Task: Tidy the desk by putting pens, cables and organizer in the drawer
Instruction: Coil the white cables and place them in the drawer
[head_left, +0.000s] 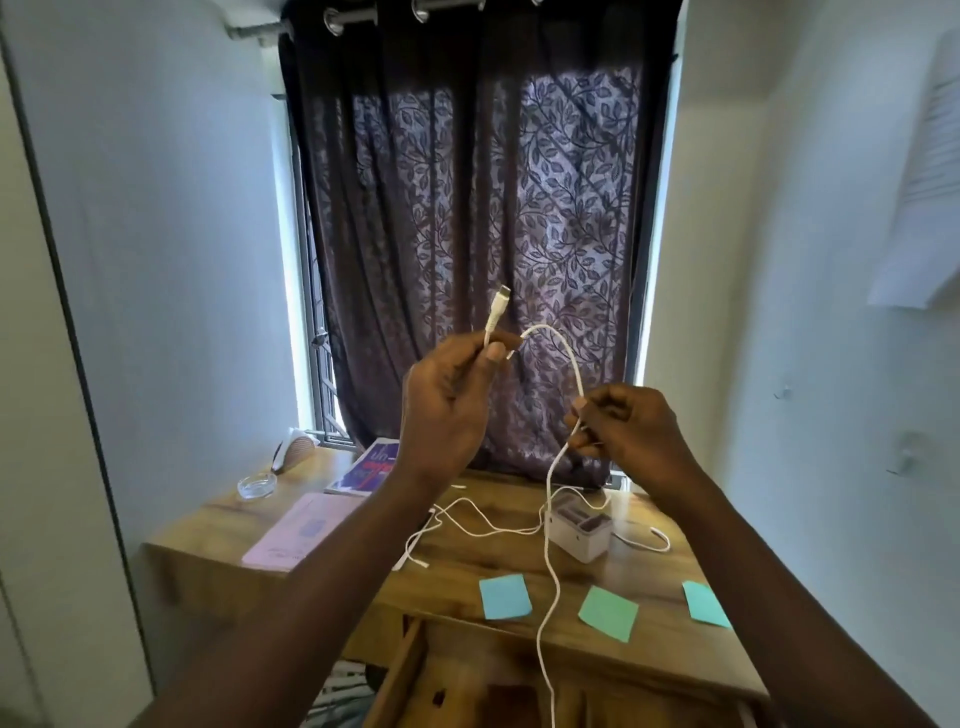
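The wooden table (218, 535) lies below both raised hands, its drawer (467, 667) open beneath them at the near edge. The left hand (447, 410) pinches a white cable (567, 364) just under its plug. The right hand (631, 431), lower, curls its fingers round the same cable, which arcs between the hands and hangs towards the drawer. Under the right hand sits a white organizer (579, 527). Thinner cables (418, 543) lie below the left hand, and sticky notes (505, 596) lie nearer.

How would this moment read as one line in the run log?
white cable: held above desk | left hand: pinches plug end | right hand: pinches it lower | drawer: open | organizer: on desk
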